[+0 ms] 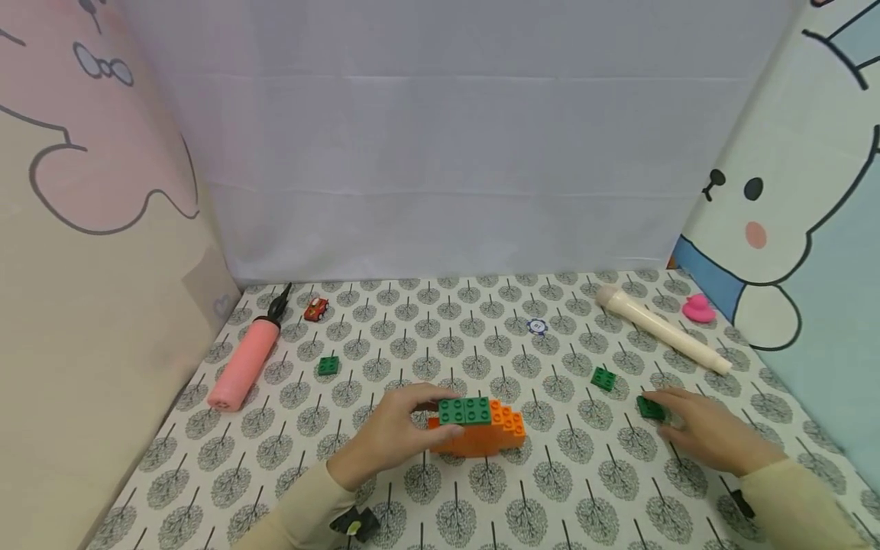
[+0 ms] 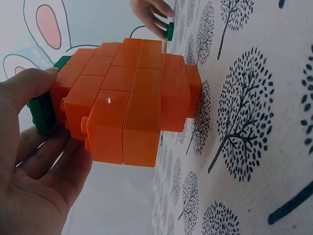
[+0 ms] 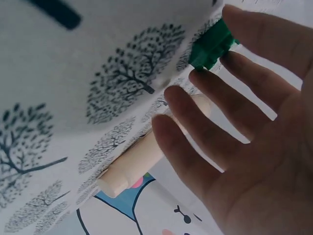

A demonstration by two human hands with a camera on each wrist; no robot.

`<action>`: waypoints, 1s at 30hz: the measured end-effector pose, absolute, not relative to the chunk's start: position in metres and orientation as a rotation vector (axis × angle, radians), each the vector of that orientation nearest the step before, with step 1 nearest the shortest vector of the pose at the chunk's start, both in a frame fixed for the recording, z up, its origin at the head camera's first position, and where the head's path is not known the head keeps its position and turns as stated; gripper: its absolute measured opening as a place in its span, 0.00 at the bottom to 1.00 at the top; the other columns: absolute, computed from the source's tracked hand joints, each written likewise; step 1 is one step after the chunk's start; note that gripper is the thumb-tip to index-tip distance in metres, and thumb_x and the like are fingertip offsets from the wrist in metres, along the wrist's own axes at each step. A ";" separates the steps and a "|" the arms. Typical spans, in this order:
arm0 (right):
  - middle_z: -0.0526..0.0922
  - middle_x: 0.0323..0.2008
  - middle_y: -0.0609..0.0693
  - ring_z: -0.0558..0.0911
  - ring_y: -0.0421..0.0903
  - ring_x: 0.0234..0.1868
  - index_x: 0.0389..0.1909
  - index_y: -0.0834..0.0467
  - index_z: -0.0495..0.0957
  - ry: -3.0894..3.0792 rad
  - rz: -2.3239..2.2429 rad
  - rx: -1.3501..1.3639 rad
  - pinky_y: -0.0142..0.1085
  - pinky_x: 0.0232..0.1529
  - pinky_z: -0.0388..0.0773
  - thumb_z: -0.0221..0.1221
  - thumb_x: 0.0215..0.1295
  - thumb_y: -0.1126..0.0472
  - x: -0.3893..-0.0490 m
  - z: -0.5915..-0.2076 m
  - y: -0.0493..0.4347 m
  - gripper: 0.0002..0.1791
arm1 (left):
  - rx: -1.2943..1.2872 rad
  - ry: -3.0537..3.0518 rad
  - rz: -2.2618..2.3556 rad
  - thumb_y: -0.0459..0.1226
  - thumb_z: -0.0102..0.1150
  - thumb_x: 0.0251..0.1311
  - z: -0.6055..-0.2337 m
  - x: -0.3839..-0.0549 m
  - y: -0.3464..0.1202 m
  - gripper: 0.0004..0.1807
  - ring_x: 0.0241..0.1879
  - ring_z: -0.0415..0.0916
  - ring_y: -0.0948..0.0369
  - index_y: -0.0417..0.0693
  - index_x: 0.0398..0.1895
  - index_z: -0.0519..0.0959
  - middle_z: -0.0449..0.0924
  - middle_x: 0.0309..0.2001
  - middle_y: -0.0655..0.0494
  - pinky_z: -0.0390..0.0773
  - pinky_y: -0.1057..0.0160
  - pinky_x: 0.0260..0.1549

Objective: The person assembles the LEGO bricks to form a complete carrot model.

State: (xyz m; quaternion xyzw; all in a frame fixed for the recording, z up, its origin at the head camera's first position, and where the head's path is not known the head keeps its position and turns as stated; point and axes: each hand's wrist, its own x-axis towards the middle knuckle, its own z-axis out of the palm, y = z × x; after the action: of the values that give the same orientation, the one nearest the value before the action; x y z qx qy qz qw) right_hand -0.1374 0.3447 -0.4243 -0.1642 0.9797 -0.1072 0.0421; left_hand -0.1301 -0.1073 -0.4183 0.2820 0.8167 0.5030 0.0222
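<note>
My left hand [image 1: 399, 428] holds a stepped block build near the front middle, its thumb on the near side and its other fingers behind. Orange bricks [image 2: 129, 93] form the body of this build. Along its top lie green bricks [image 1: 465, 411] with studs facing up. My right hand [image 1: 708, 428], off to the right, has its thumb and fingertips around a small green brick [image 1: 650, 408] at the tabletop. In the right wrist view that green brick [image 3: 212, 45] sits between thumb and forefinger, and the remaining fingers are spread.
Two loose green bricks lie apart, one right [image 1: 603, 379] and one left [image 1: 328, 365]. A pink pump [image 1: 245, 359] and a red toy car [image 1: 316, 308] are at left. Farther back are a poker chip [image 1: 537, 327], a cream-coloured stick [image 1: 663, 330] and a pink duck [image 1: 698, 308].
</note>
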 end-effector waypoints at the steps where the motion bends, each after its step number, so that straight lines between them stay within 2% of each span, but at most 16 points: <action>1: 0.75 0.59 0.70 0.74 0.71 0.58 0.61 0.64 0.75 2.996 -0.337 -0.500 0.67 0.55 0.72 0.68 0.59 0.58 -0.137 -0.425 0.346 0.29 | 0.873 2.528 1.559 0.50 0.71 0.55 -0.418 -0.130 -0.107 0.24 0.45 0.81 0.66 0.54 0.54 0.82 0.83 0.49 0.66 0.82 0.62 0.50; 11: 0.80 0.52 0.67 0.78 0.68 0.53 0.54 0.62 0.80 3.037 -0.322 -0.421 0.65 0.51 0.74 0.69 0.58 0.55 -0.141 -0.427 0.344 0.25 | 0.855 2.547 1.542 0.53 0.70 0.55 -0.418 -0.129 -0.108 0.25 0.45 0.80 0.66 0.53 0.54 0.82 0.83 0.48 0.66 0.82 0.62 0.50; 15: 0.79 0.53 0.67 0.79 0.67 0.51 0.55 0.61 0.80 3.044 -0.355 -0.397 0.65 0.49 0.75 0.67 0.62 0.50 -0.139 -0.426 0.341 0.25 | 0.844 2.554 1.527 0.53 0.70 0.55 -0.418 -0.129 -0.108 0.26 0.45 0.80 0.66 0.54 0.54 0.82 0.83 0.48 0.66 0.82 0.62 0.51; 19: 0.81 0.50 0.59 0.82 0.56 0.46 0.58 0.60 0.79 3.076 -0.492 -0.463 0.52 0.40 0.81 0.62 0.68 0.47 -0.135 -0.420 0.332 0.26 | 0.845 2.563 1.515 0.54 0.70 0.55 -0.417 -0.129 -0.108 0.25 0.46 0.80 0.67 0.55 0.54 0.82 0.83 0.48 0.67 0.82 0.63 0.51; 22: 0.80 0.48 0.49 0.79 0.44 0.41 0.60 0.58 0.79 3.102 -0.655 -0.557 0.39 0.32 0.77 0.59 0.71 0.49 -0.130 -0.413 0.317 0.23 | 0.850 2.564 1.516 0.54 0.70 0.55 -0.417 -0.130 -0.108 0.25 0.46 0.80 0.67 0.55 0.54 0.82 0.83 0.48 0.68 0.82 0.63 0.51; 26: 0.79 0.49 0.43 0.77 0.38 0.42 0.59 0.54 0.81 3.108 -0.828 -0.690 0.37 0.34 0.79 0.60 0.71 0.53 -0.126 -0.404 0.290 0.19 | 0.853 2.560 1.521 0.54 0.70 0.55 -0.418 -0.130 -0.108 0.25 0.46 0.80 0.67 0.56 0.54 0.82 0.83 0.49 0.68 0.81 0.62 0.52; 30: 0.79 0.49 0.40 0.78 0.37 0.46 0.57 0.51 0.82 3.118 -0.960 -0.957 0.36 0.41 0.81 0.66 0.65 0.59 -0.126 -0.397 0.262 0.19 | 0.845 2.561 1.516 0.54 0.69 0.55 -0.419 -0.130 -0.107 0.25 0.47 0.80 0.67 0.57 0.54 0.82 0.83 0.49 0.68 0.81 0.62 0.52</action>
State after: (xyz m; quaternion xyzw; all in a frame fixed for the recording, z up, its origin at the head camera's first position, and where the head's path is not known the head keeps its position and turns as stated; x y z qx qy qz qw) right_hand -0.1263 0.2616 -0.3968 -0.2792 0.9094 -0.2799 -0.1290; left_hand -0.1300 -0.1074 -0.4191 0.2731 0.8276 0.4898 0.0240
